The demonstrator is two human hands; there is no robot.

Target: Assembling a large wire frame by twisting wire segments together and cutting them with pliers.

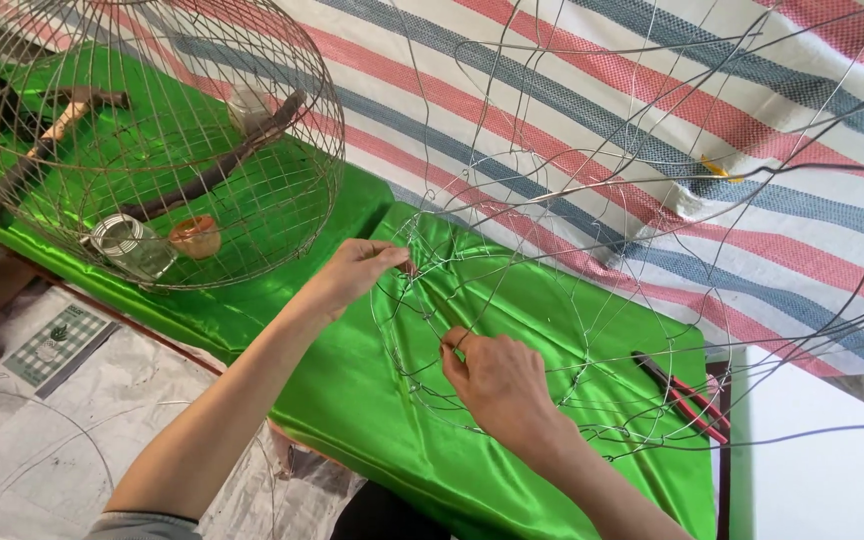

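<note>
Wire frame [512, 330] mid-weave: my left hand [352, 272] pinches its far rim, right hand [497, 380] pinches a strand; next twist needs tension.

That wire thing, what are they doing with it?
A person is working on a half-made wire frame over a shiny green cloth. The left hand pinches a wire at the frame's edge, and the right hand grips another wire lower down. A finished round wire cage sits to the left, and red-handled pliers lie on the right.
</note>
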